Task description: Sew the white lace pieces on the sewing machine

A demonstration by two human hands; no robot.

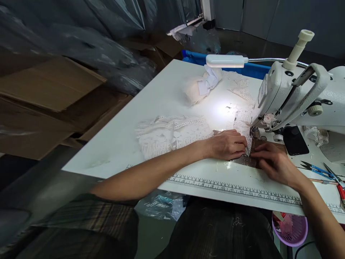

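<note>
A person sits at a white industrial sewing machine (296, 93) on a white work table (161, 97), seen from above their head. Their left hand (229, 145) lies palm down on a narrow strip of white lace (244, 126) just in front of the needle, its fingers close together and flat, pressing rather than gripping. Their right hand (272, 162) is blurred, with its fingertips at the strip's near edge. I cannot tell whether they pinch the strip or only touch it. A larger heap of lace (172, 135) lies beside the left wrist, and a small lamp (226, 61) lights the needle area. The risk, as I judge it, is that both sets of fingertips sit very near the needle and could be caught. The loose strip could also skew or bunch under the foot, and the heap could drag on it. Thread snips (315, 168) lie open-bladed near the right forearm. The only readable writing is a printed ruler scale (242, 189) along the table's near edge, numbered roughly 8 to 18. I can read no brand on the machine.
</note>
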